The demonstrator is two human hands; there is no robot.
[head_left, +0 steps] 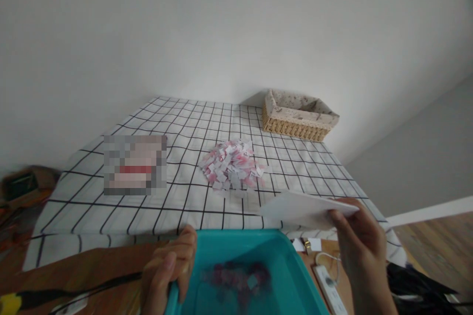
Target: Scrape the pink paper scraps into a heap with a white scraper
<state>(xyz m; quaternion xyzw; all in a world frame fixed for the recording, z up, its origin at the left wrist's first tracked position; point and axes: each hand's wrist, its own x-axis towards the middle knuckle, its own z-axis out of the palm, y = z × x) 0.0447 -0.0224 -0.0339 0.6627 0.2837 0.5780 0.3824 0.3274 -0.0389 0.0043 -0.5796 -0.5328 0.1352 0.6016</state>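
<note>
My left hand (172,268) is closed over the left corner of a teal plastic bin (303,280), held against the table's front edge. Blurred dark pink bits and a few pale scraps lie inside the bin. In my right hand (360,238), a stiff white sheet of paper (295,206) is pinched between thumb and fingers. It is held out flat over the table's front edge, above the bin's far right corner. Behind it, a pile of small white and pink paper scraps (232,165) lies on the checked tablecloth (192,123).
A lined wicker basket (295,128) stands at the back right, near the wall. On the left of the table is a pixelated item (135,165). Below, a power strip (328,290) lies right of the bin, and a yellow and black handle (22,300) shows at lower left.
</note>
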